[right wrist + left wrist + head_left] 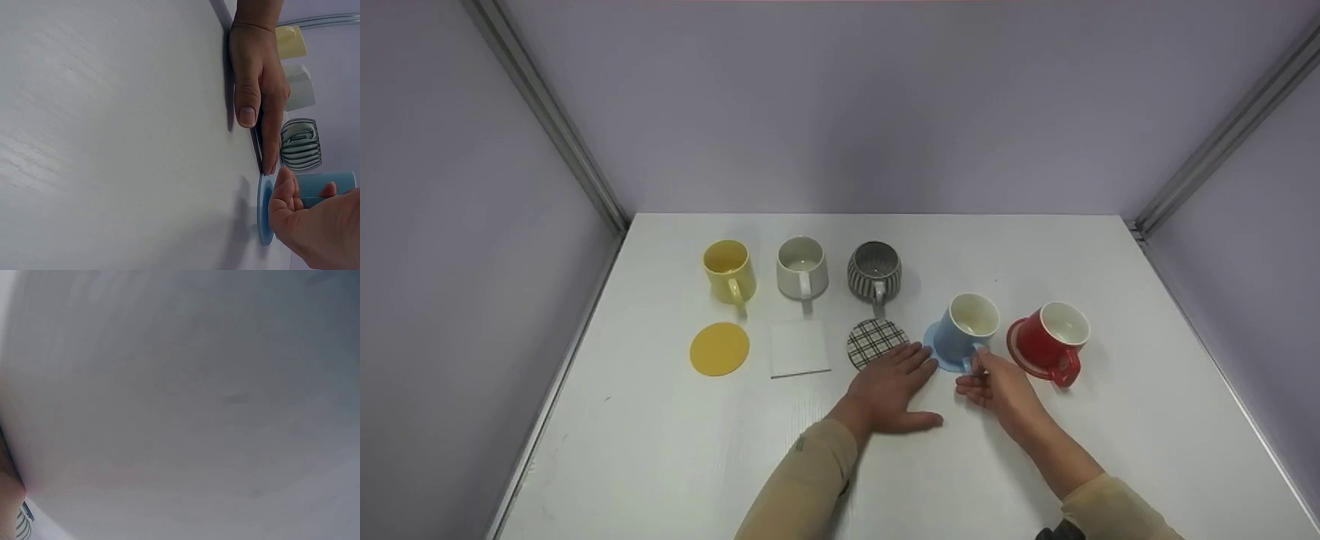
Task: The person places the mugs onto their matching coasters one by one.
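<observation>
My right hand (1001,390) pinches the handle of the light blue mug (958,337), which stands over the round blue coaster (933,346). In the right wrist view the mug (337,181) lies behind the right hand (315,225), with the blue coaster (262,216) at its base. My left hand (892,390) lies palm down with straight fingers. Its fingers partly cover the plaid round coaster (870,339), and their tips reach the blue coaster's edge. Mostly table fills the left wrist view, with a sliver of hand (8,506) at its left edge.
A red mug (1046,337) stands on a red coaster (1020,360) at right. Yellow (731,274), white (802,270) and grey striped (874,271) mugs line the back. A yellow round coaster (719,349) and a white square coaster (799,349) lie before the first two.
</observation>
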